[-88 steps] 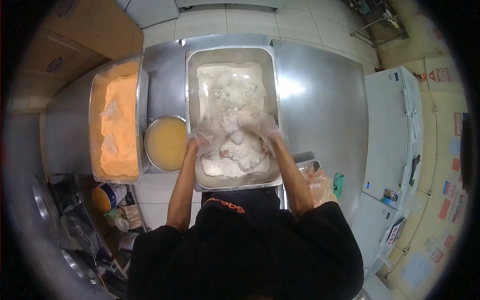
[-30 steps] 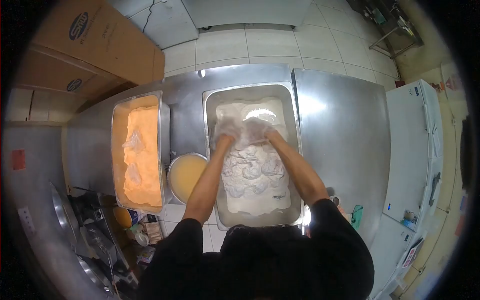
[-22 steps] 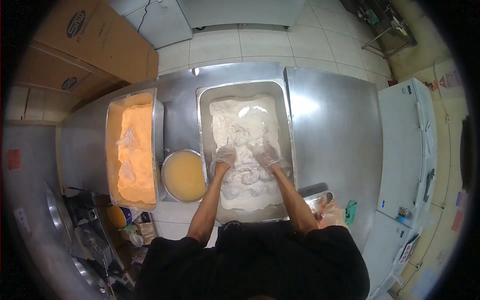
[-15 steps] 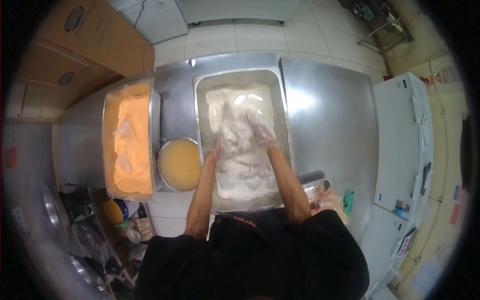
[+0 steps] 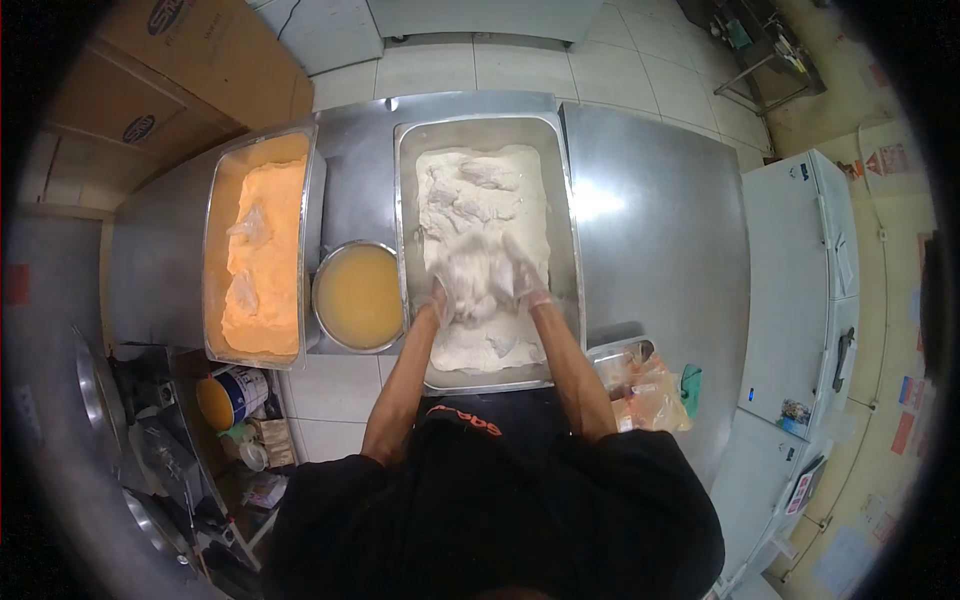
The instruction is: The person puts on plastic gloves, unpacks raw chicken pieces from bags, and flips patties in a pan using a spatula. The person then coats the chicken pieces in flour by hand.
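Note:
A deep steel tray [image 5: 571, 230] holds pale flour [image 5: 520, 215] with several flour-coated meat pieces [image 5: 490, 175] in it. My left hand [image 5: 440, 292] and my right hand [image 5: 525, 280], both in clear plastic gloves, are inside the tray. They face each other, cupped around a blurred clump of the coated pieces. Motion smears the fingertips, and flour covers them in part. More coated pieces lie at the tray's far end, and one sits near my right wrist.
Left of the tray stands a round bowl [image 5: 360, 300] of yellow liquid. Beyond it, a second steel tray [image 5: 311, 215] holds orange powder with two clear plastic bits on top. At right, a small metal container [image 5: 622, 352] and a plastic bag [image 5: 655, 400] sit on the steel table [image 5: 660, 240].
My hands stay cupped in the flour while the pieces between them shift. Coated pieces now show more plainly at the far end. The whole view has shifted slightly.

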`<state>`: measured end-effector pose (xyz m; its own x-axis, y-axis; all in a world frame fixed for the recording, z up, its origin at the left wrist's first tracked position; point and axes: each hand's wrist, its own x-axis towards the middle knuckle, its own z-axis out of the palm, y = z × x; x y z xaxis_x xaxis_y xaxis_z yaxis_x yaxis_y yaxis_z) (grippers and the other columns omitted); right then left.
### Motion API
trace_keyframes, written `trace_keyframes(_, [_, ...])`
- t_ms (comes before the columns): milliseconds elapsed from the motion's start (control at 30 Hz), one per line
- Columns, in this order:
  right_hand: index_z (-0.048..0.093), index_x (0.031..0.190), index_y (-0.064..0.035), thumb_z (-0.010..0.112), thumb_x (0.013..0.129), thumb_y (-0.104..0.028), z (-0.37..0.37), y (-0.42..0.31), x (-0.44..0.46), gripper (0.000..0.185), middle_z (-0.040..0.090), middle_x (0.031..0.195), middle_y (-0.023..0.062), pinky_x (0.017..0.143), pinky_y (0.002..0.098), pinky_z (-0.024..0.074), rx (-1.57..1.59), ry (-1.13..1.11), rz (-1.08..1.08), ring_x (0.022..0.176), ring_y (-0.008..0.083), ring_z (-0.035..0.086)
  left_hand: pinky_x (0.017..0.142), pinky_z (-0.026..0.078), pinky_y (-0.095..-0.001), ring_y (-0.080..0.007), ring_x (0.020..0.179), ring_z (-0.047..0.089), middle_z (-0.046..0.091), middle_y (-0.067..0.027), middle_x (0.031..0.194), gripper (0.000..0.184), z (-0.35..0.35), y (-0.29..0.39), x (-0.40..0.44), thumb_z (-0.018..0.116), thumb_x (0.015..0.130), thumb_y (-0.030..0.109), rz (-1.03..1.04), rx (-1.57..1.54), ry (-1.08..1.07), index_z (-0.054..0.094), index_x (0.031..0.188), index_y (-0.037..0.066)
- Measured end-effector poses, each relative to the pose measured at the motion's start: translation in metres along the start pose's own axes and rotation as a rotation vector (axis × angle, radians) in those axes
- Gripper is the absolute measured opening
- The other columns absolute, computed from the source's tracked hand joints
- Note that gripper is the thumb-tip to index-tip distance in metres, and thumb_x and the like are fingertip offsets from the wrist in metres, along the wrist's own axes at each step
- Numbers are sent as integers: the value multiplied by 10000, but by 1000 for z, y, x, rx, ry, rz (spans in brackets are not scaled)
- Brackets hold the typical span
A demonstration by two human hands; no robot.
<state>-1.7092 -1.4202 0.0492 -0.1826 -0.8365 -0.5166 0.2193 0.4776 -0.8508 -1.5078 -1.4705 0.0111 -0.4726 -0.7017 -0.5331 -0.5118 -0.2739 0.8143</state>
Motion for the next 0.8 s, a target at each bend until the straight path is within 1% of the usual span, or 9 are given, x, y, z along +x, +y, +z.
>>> trace_keyframes(133, [504, 1277, 47, 580, 869, -496, -11, -77, -34, 683, 594, 1213, 163, 915, 372, 470, 55, -148, 8, 1099, 260, 585, 948, 424, -427, -303, 1039, 597, 652, -182, 1057, 331, -32, 8, -18, 501, 862, 292, -35, -290, -136, 662, 994, 34])
trace_keyframes(267, [463, 1323, 24, 582, 882, -411, -2, -96, -117, 631, 546, 1289, 140, 955, 387, 458, -865, -174, 117, 1158, 260, 549, 954, 422, -428, -306, 1037, 598, 654, -183, 1050, 334, -1, -51, -79, 504, 859, 290, -44, 326, -157, 659, 1002, 31])
trace_keyframes(367, [433, 1358, 6, 584, 892, -347, 23, -31, -134, 604, 510, 1345, 124, 986, 398, 449, -1054, -192, 143, 1203, 260, 522, 959, 419, -428, -309, 1035, 599, 655, -184, 1045, 337, 44, -74, -107, 506, 857, 289, -5, 536, -88, 658, 1007, 28])
trace_keyframes(433, [412, 1381, -5, 586, 898, -305, 29, -2, -111, 594, 487, 1383, 112, 1006, 405, 443, -938, -263, 90, 1233, 260, 504, 962, 418, -429, -311, 1034, 600, 656, -185, 1041, 339, 48, -67, -92, 507, 855, 288, 29, 480, -64, 656, 1011, 26])
trace_keyframes(533, [398, 1402, -31, 592, 896, -235, 11, 48, -52, 579, 424, 1436, 113, 1057, 385, 404, -29, -196, -415, 1298, 246, 438, 967, 416, -430, -314, 1032, 600, 657, -186, 1036, 342, 35, -38, -59, 510, 853, 286, 63, 218, -89, 655, 1017, 24])
trace_keyframes(567, [381, 1413, -39, 603, 889, -327, 6, 26, -49, 638, 427, 1434, 93, 1048, 368, 406, -53, -192, -426, 1307, 243, 427, 969, 415, -430, -315, 1032, 601, 658, -186, 1035, 343, 29, -29, -52, 510, 852, 286, 56, 86, -107, 654, 1018, 23])
trace_keyframes(633, [365, 1424, -48, 614, 881, -419, 5, -50, -63, 704, 429, 1432, 74, 1040, 351, 408, -75, -192, -426, 1316, 240, 416, 972, 414, -430, -317, 1031, 601, 659, -187, 1031, 345, 11, -21, -53, 512, 850, 285, 22, -172, -149, 653, 1022, 21])
trace_keyframes(700, [465, 1348, -17, 631, 874, -177, 6, -104, -80, 527, 488, 1375, 118, 1025, 368, 429, 548, -139, 76, 1242, 226, 498, 976, 412, -431, -318, 1030, 602, 659, -188, 1028, 347, -8, -22, -68, 513, 848, 284, -10, -290, -189, 652, 1026, 20])
trace_keyframes(800, [483, 1312, -22, 622, 879, -185, -30, -45, -82, 483, 505, 1301, 109, 977, 367, 438, 42, -99, 127, 1171, 227, 510, 981, 410, -431, -321, 1028, 603, 661, -189, 1022, 351, -12, -44, -93, 516, 846, 282, -24, -14, -208, 650, 1032, 17])
